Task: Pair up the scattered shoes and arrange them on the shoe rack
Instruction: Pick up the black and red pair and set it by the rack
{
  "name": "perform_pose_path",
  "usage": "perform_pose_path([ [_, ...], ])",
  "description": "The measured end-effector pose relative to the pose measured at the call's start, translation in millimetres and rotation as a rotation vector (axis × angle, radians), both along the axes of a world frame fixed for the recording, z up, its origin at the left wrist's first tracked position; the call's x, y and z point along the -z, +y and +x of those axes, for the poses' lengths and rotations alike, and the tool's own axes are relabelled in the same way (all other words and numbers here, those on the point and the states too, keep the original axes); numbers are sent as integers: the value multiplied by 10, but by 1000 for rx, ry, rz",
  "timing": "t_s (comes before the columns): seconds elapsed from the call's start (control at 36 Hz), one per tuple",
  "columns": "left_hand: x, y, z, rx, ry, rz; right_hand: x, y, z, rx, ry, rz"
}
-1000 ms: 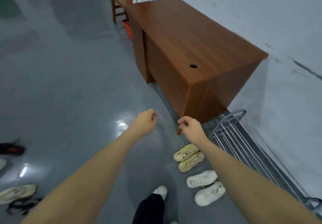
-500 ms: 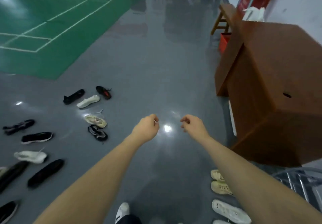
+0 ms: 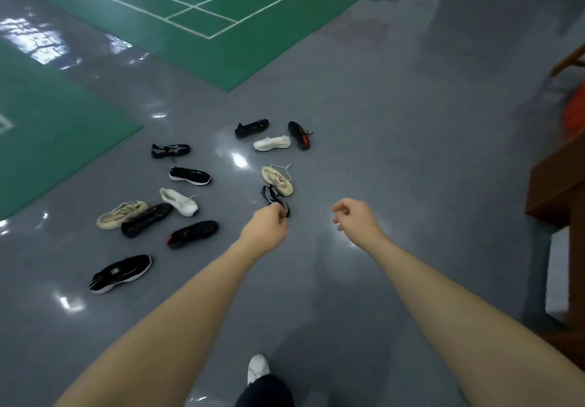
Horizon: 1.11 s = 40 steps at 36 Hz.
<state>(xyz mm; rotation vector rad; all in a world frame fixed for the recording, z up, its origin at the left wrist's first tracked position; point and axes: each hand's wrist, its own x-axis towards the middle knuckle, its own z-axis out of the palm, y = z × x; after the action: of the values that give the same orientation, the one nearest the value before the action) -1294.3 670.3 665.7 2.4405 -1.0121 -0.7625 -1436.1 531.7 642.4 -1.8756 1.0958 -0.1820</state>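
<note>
Left hand: the left hand (image 3: 265, 228) is stretched out over the grey floor (image 3: 395, 153), its fingers loosely curled and grasping nothing; in the picture it overlaps the near end of a black-and-grey shoe (image 3: 272, 197), though contact cannot be told.
Right hand: the right hand (image 3: 356, 219) hangs beside it, fingers slack and bent, holding nothing.
Scattered shoes: all lie on the floor ahead and to the left of the hands.
Far group: a black shoe (image 3: 251, 128), a white shoe (image 3: 272, 143) and a black shoe with red marks (image 3: 299, 134) lie close together.
Middle: a beige shoe (image 3: 277, 180) with a loose lace lies just beyond the black-and-grey one.
Left group: a black shoe with white stripes (image 3: 170, 150), a black shoe with a white sole (image 3: 190, 176), a white sneaker (image 3: 179, 201), a beige sneaker (image 3: 122, 214), a plain black shoe (image 3: 146, 219) (touching the beige sneaker), a black shoe with a red spot (image 3: 193, 234) and a black-and-white trainer (image 3: 121, 273).
Rack: not in view.
Surroundings: green court (image 3: 190, 10) with white lines beyond; a brown desk (image 3: 560, 185) at the right edge; the person's own white shoe (image 3: 258, 367) at the bottom.
</note>
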Motion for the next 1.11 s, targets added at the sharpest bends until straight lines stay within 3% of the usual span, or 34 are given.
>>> perform_pose_path([
  [0.39, 41, 532, 1689, -171, 1, -33, 47, 411, 1972, -155, -10, -14],
  [1.11, 426, -262, 4065, -518, 108, -2, 455, -573, 4943, -468, 126, 19],
])
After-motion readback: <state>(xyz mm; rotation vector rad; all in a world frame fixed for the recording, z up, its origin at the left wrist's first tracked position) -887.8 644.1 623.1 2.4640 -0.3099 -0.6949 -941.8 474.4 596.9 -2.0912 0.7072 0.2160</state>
